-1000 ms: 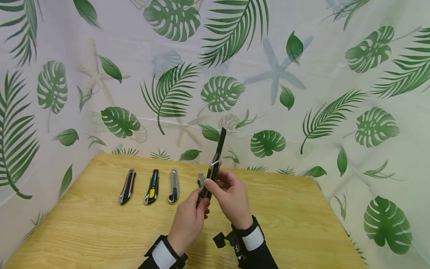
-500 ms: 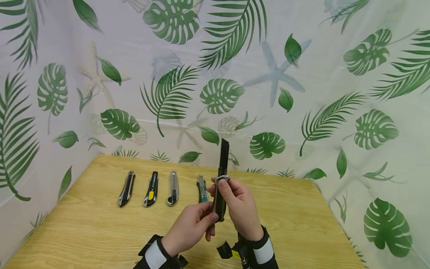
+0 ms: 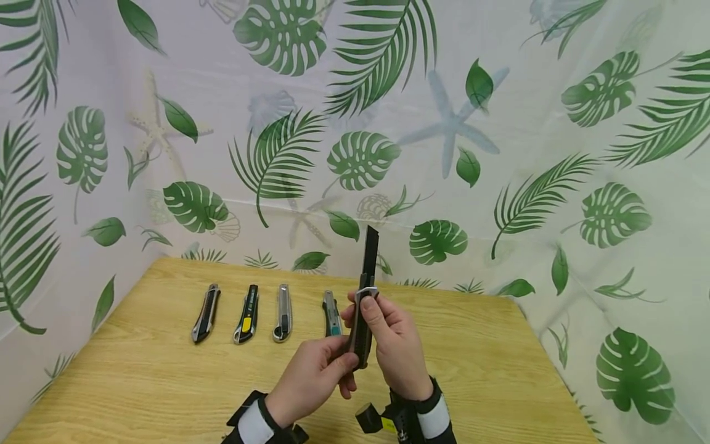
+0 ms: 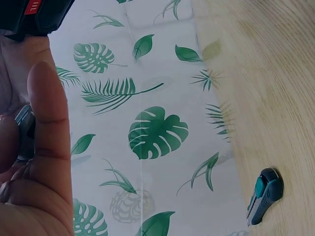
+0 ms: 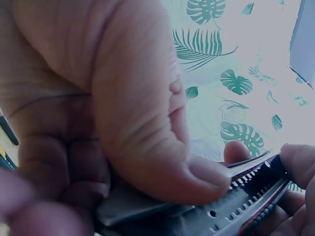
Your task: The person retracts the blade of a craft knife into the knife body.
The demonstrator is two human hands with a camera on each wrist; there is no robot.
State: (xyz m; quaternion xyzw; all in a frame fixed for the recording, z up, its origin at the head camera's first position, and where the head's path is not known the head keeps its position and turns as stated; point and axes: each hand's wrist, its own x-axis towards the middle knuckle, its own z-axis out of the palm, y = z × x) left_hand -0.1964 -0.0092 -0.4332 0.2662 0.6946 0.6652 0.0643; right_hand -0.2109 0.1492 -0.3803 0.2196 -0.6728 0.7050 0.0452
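Note:
A dark utility knife [image 3: 362,336] stands nearly upright between my hands in the head view, its long black blade [image 3: 370,253] extended upward. My left hand [image 3: 313,376] grips the lower end of the handle. Higher up, my right hand [image 3: 402,348] pinches the handle, thumb on its face just below the pale metal collar. In the right wrist view, the thumb [image 5: 147,132] presses on the knife's toothed channel [image 5: 236,196]. Fingers [image 4: 51,142] of the left hand hide most of the knife in the left wrist view.
On the wooden table [image 3: 166,388] lie a black-and-silver utility knife [image 3: 206,313], a black one with a yellow slider [image 3: 246,314], a silver one [image 3: 282,313] and a teal-and-grey one [image 3: 331,314], partly behind my left hand. A leaf-printed sheet [image 3: 499,185] hangs behind.
The held knife has come down and turned more upright, its broad side facing me. My right hand has shifted up the handle toward the collar. More of the teal-and-grey knife now shows.

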